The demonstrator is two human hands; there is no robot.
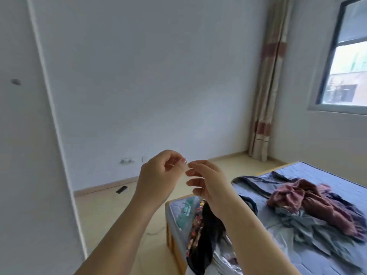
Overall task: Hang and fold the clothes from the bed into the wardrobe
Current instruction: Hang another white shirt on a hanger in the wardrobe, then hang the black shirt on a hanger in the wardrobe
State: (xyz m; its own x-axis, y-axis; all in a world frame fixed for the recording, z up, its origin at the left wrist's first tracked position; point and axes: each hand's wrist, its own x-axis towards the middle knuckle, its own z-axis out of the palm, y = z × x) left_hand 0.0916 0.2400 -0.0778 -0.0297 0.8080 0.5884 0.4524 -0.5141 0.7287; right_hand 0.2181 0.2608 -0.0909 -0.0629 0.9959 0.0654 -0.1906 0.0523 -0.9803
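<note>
We hold both hands up in the middle of the frame, in front of the white wall. Our left hand is raised with the wrist bent, and its fingers are curled so that the thumb and first finger come together at the tips. Our right hand is just beside it, a little lower, with the fingers also curled inward. Between the fingertips of the two hands there is something small and pale, but it is too blurred and we cannot tell what it is. Both forearms are bare and rise from the lower edge of the frame.

Below the right hand a dark garment with a flowered edge hangs down over the near corner of the bed. Whether the right hand grips it we cannot tell, because the wrist hides the place.

The bed fills the lower right of the frame, with a blue quilted mattress on a wooden frame. On it lie a dark red garment and a grey garment, both crumpled and touching each other.

At the left edge stands a white panel. The floor is pale, and a small black object lies near the wall. A striped curtain hangs in the upper right, beside a window.
</note>
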